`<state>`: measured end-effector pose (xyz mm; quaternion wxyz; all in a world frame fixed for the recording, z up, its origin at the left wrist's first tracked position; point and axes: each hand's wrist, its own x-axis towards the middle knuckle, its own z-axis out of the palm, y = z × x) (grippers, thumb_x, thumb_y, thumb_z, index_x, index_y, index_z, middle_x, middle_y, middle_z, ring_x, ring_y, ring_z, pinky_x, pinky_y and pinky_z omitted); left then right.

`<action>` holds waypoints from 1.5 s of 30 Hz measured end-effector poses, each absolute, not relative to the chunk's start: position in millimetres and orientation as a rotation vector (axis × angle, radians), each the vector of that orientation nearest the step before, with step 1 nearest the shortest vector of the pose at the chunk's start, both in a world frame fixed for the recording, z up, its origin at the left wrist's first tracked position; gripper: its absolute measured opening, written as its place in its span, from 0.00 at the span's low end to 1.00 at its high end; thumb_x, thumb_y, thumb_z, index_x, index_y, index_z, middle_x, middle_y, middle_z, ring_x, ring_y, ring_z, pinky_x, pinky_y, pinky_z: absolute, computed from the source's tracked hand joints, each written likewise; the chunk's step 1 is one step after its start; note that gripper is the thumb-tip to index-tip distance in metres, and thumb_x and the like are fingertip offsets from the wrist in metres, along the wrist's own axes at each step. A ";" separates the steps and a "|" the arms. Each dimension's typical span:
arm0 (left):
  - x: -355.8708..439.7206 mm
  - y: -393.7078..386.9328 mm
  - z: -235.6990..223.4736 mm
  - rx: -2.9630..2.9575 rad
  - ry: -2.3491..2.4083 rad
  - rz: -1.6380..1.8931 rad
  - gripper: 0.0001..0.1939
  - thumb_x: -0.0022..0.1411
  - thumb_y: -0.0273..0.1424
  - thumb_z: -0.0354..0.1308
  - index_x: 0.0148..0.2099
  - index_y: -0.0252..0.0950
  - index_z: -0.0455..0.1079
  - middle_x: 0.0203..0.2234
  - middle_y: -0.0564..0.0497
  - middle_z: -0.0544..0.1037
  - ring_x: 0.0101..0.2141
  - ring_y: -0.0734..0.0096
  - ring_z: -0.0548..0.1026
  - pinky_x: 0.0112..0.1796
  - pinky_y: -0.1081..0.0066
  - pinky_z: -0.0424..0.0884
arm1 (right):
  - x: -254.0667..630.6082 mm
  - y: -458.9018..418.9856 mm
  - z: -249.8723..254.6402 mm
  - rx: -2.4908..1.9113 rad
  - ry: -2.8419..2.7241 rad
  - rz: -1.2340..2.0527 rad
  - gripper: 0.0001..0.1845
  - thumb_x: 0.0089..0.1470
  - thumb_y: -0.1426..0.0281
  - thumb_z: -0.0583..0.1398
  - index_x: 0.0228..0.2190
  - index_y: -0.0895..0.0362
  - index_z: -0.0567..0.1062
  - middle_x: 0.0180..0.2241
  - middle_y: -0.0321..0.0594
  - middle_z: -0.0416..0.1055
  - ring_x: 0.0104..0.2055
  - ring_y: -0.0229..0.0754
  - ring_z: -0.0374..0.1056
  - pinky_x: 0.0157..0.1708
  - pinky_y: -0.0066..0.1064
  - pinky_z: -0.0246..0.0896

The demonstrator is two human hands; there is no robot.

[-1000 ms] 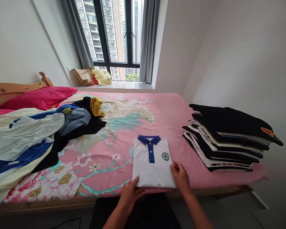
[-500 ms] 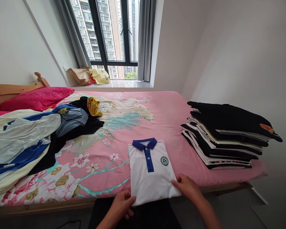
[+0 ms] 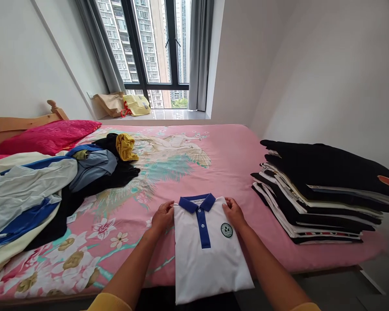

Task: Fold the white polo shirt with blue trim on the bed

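A folded white polo shirt with a blue collar and a round green badge lies at the near edge of the bed, its lower end hanging over the edge. My left hand grips the shirt's top left corner beside the collar. My right hand grips the top right corner at the shoulder. Both hands have their fingers curled onto the fabric.
A tall stack of folded dark and white shirts sits on the bed at the right. A heap of unfolded clothes covers the left side, with a pink pillow behind. Paper bags rest on the window sill. The pink floral sheet lies between.
The folded polo has slid toward me, over the bed's near edge. Both hands have moved from its bottom edge up to the shoulders beside the collar.
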<state>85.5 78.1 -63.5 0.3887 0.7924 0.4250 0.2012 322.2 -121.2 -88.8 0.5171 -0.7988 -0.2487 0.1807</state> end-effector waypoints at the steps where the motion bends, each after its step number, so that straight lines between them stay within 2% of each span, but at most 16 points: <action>1: 90.0 82.7 -64.3 2.033 1.090 0.487 0.20 0.56 0.33 0.50 0.51 0.37 0.70 0.44 0.48 0.76 0.43 0.66 0.73 0.44 0.69 0.65 | 326.2 -116.0 -88.2 -1.892 -0.605 0.453 0.24 0.45 0.61 0.56 0.45 0.54 0.69 0.37 0.38 0.74 0.35 0.42 0.68 0.35 0.32 0.63; 4: 99.3 92.3 -62.9 2.103 1.080 0.412 0.14 0.54 0.33 0.52 0.42 0.40 0.74 0.35 0.52 0.78 0.37 0.68 0.73 0.38 0.71 0.64 | 338.7 -106.0 -86.6 -1.827 -0.666 0.580 0.22 0.43 0.63 0.55 0.42 0.54 0.70 0.31 0.35 0.72 0.29 0.38 0.65 0.29 0.29 0.61; 7: 104.2 97.4 -61.7 2.168 1.068 0.373 0.08 0.53 0.35 0.53 0.31 0.39 0.72 0.26 0.55 0.74 0.30 0.70 0.71 0.33 0.72 0.61 | 352.3 -101.3 -86.0 -1.813 -0.723 0.689 0.12 0.40 0.64 0.56 0.30 0.56 0.69 0.24 0.32 0.67 0.24 0.35 0.59 0.24 0.25 0.55; 10: 107.4 100.9 -64.6 2.196 1.051 0.365 0.07 0.52 0.36 0.53 0.28 0.39 0.68 0.22 0.56 0.70 0.28 0.71 0.68 0.31 0.73 0.60 | 366.5 -97.2 -83.0 -1.795 -0.810 0.848 0.09 0.39 0.65 0.58 0.24 0.56 0.65 0.20 0.29 0.61 0.22 0.32 0.54 0.21 0.23 0.50; 15: 111.7 111.4 -74.0 2.083 0.668 0.381 0.12 0.55 0.39 0.53 0.28 0.36 0.69 0.30 0.51 0.71 0.32 0.71 0.68 0.35 0.73 0.63 | 385.8 -89.6 -75.1 -1.726 -0.836 1.265 0.16 0.41 0.60 0.63 0.28 0.56 0.65 0.21 0.29 0.61 0.21 0.31 0.55 0.21 0.22 0.50; 19: 113.4 122.8 -78.7 1.897 0.469 0.408 0.17 0.56 0.41 0.54 0.22 0.35 0.64 0.34 0.47 0.70 0.36 0.68 0.69 0.37 0.72 0.65 | 394.5 -93.2 -73.9 -1.535 -0.777 1.406 0.20 0.42 0.58 0.65 0.28 0.56 0.63 0.21 0.29 0.60 0.20 0.29 0.54 0.19 0.22 0.48; 22: 113.1 130.2 -77.2 1.950 0.412 0.293 0.15 0.56 0.41 0.55 0.24 0.35 0.69 0.39 0.46 0.71 0.43 0.63 0.67 0.46 0.68 0.64 | 399.6 -97.8 -75.2 -1.471 -0.792 1.454 0.20 0.43 0.56 0.65 0.31 0.56 0.67 0.23 0.31 0.63 0.21 0.30 0.57 0.19 0.22 0.51; 25: 112.4 136.3 -74.7 1.977 0.382 0.192 0.13 0.55 0.40 0.56 0.29 0.37 0.73 0.48 0.46 0.68 0.51 0.57 0.62 0.55 0.62 0.56 | 404.6 -97.8 -77.5 -1.499 -0.801 1.520 0.21 0.44 0.55 0.65 0.33 0.57 0.69 0.22 0.31 0.64 0.19 0.31 0.59 0.18 0.23 0.52; 27: 112.5 138.9 -74.1 1.951 0.393 0.177 0.13 0.55 0.40 0.55 0.28 0.37 0.73 0.48 0.46 0.68 0.51 0.57 0.62 0.56 0.62 0.56 | 406.9 -95.6 -78.8 -1.522 -0.765 1.545 0.19 0.47 0.54 0.63 0.30 0.56 0.67 0.19 0.30 0.62 0.16 0.31 0.57 0.16 0.23 0.51; 29: 113.2 140.0 -74.3 1.904 0.401 0.176 0.15 0.57 0.41 0.54 0.25 0.35 0.71 0.42 0.45 0.69 0.47 0.59 0.65 0.51 0.64 0.61 | 407.9 -93.3 -78.7 -1.536 -0.748 1.546 0.19 0.49 0.54 0.61 0.28 0.56 0.64 0.17 0.29 0.60 0.15 0.30 0.56 0.14 0.22 0.50; 32: 114.8 139.8 -74.4 1.863 0.403 0.194 0.17 0.58 0.41 0.53 0.24 0.35 0.70 0.38 0.45 0.69 0.40 0.63 0.67 0.44 0.68 0.66 | 407.5 -91.0 -75.6 -1.566 -0.855 1.567 0.20 0.48 0.53 0.61 0.32 0.57 0.68 0.18 0.30 0.63 0.15 0.29 0.57 0.15 0.21 0.51; 35: 116.4 139.1 -72.1 1.965 0.346 0.170 0.17 0.59 0.42 0.53 0.26 0.35 0.72 0.39 0.45 0.70 0.42 0.62 0.66 0.46 0.67 0.64 | 406.5 -90.7 -73.0 -1.636 -0.929 1.582 0.22 0.48 0.52 0.61 0.33 0.58 0.69 0.19 0.32 0.66 0.15 0.29 0.58 0.14 0.20 0.50; 38: 117.3 139.0 -70.5 2.066 0.286 0.153 0.18 0.60 0.41 0.52 0.24 0.36 0.71 0.41 0.47 0.70 0.46 0.62 0.65 0.50 0.67 0.60 | 406.0 -91.6 -75.0 -1.623 -0.854 1.506 0.21 0.49 0.52 0.61 0.26 0.57 0.65 0.17 0.30 0.64 0.14 0.29 0.57 0.14 0.20 0.48; 42: 118.7 141.1 -78.5 2.066 0.346 0.207 0.21 0.61 0.40 0.52 0.20 0.34 0.65 0.34 0.49 0.68 0.39 0.68 0.66 0.43 0.72 0.63 | 404.1 -90.6 -79.6 -1.618 -0.745 1.384 0.22 0.47 0.53 0.62 0.23 0.56 0.61 0.15 0.28 0.59 0.14 0.29 0.53 0.14 0.21 0.46; 45: 120.1 143.1 -86.1 2.183 0.397 0.287 0.23 0.60 0.40 0.53 0.17 0.34 0.62 0.28 0.51 0.65 0.35 0.70 0.64 0.40 0.72 0.62 | 401.4 -88.1 -78.1 -1.677 -0.720 1.287 0.23 0.47 0.52 0.62 0.21 0.56 0.61 0.15 0.29 0.58 0.16 0.29 0.52 0.15 0.22 0.45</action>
